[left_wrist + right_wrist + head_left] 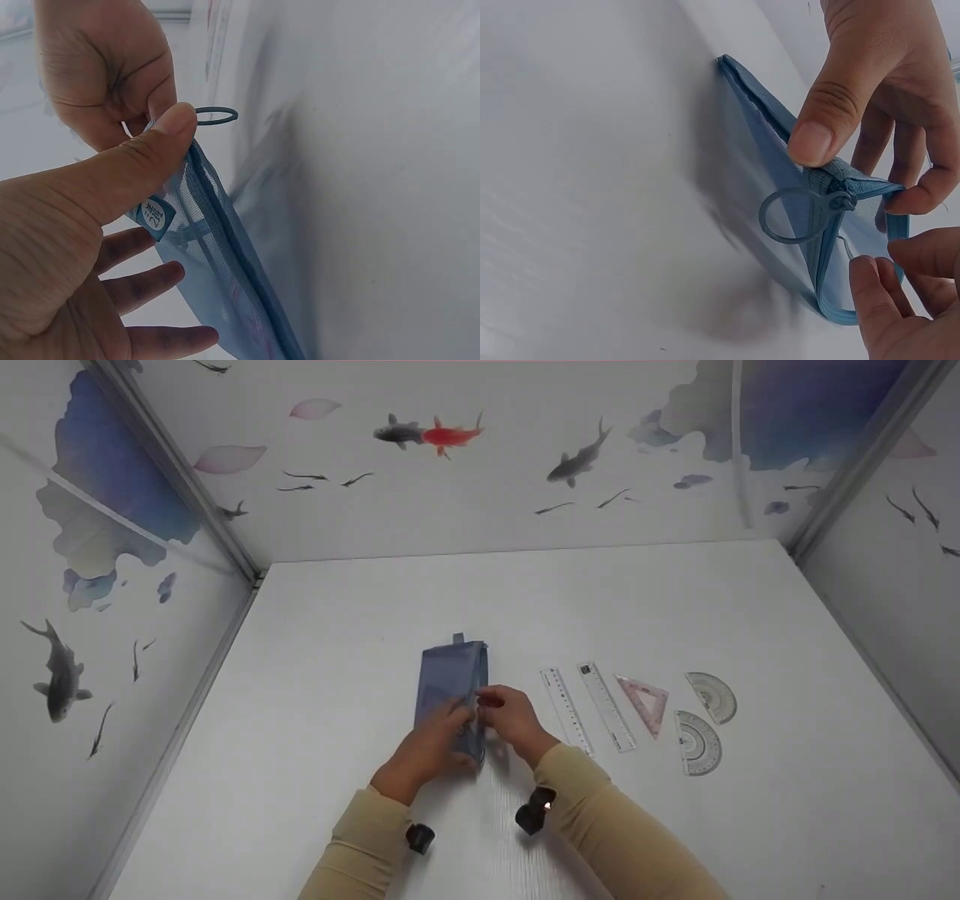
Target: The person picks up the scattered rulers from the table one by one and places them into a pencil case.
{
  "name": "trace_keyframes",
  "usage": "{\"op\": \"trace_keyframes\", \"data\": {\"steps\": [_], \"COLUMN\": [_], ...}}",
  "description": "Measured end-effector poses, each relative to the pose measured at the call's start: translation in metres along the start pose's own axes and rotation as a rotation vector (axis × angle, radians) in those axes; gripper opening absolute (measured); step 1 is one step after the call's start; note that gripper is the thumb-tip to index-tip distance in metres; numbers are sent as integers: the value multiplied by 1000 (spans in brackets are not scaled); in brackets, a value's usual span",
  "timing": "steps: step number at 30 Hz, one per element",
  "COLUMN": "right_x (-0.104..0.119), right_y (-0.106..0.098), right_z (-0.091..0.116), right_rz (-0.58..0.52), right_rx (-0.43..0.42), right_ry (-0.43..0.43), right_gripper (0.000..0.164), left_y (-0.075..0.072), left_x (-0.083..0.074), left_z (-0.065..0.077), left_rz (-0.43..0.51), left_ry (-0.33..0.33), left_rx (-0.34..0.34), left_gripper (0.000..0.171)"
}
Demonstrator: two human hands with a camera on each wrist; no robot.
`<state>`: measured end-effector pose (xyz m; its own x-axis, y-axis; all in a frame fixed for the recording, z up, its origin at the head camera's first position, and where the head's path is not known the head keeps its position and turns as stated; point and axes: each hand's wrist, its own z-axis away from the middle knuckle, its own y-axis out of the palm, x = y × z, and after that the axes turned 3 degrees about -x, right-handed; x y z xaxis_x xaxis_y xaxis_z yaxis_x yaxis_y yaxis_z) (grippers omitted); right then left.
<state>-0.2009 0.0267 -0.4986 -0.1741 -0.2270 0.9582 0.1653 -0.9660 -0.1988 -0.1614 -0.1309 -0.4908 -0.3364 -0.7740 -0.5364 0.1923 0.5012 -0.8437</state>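
A blue mesh zip pouch (448,671) lies on the white table in front of me. My left hand (427,750) grips its zip side, thumb (176,124) over the edge and the other fingers behind. At the near end, my right hand (516,718) has curled fingers at the pouch's rim and pinches it, close to the left thumb. A ring-shaped zip pull (763,217) hangs from that end, where the zip stands parted. A thin pale line shows by the right fingertips, too small to identify. The left wrist view shows a label tag (155,216) on the pouch.
Right of the pouch lie two clear rulers (566,709) (606,706), a pink set square (651,706) and two clear protractors (716,697) (697,742). Printed wall panels (510,510) border the table at the back and sides.
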Motion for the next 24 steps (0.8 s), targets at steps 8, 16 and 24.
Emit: {"op": "trace_keyframes", "data": {"steps": [8, 16, 24], "right_x": [2, 5, 9], "right_y": [-9, -19, -31], "right_z": [1, 5, 13], "right_rz": [80, 188, 302], "right_rx": [-16, -28, -25], "right_ry": [-54, -200, -232], "right_gripper": [37, 34, 38], "left_y": [3, 4, 5], "left_x": [2, 1, 0], "left_z": [-1, -2, -3], "left_rz": [-7, 3, 5], "left_ry": [12, -15, -32], "left_rx": [-6, 7, 21], "left_gripper": [60, 59, 56]}}
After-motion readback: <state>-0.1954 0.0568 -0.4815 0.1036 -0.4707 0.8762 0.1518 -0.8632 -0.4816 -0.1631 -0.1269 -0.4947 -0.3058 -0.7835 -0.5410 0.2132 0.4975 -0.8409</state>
